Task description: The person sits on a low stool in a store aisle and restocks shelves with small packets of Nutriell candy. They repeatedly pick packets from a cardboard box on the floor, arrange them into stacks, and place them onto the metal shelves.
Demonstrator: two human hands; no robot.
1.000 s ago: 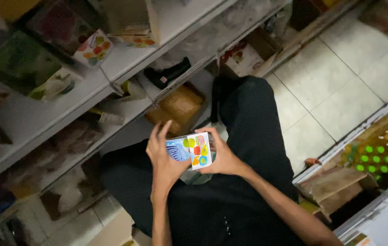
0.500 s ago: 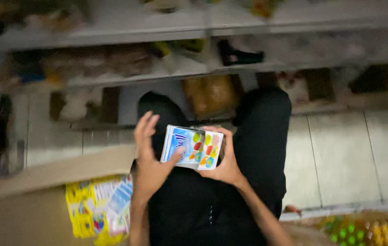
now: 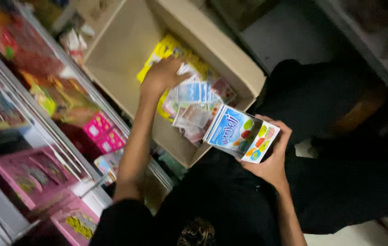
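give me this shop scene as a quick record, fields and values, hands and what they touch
left hand: reaching into the cardboard box, resting on the packets inside
right hand: holding a small carton, blue and white with coloured fruit shapes
packets: loose pile, yellow, blue and pinkish, at the box's near end
cardboard box: open, on the floor beside the person's knees
shelves: at left, pink boxes and other coloured goods
clothing: dark trousers
light: dim, details soft

- dim light, cramped shop aisle
- shelf rack [image 3: 43, 132] on the left with pink packages [image 3: 27, 175] and colourful packets
- pale floor tile [image 3: 358, 234] bottom right
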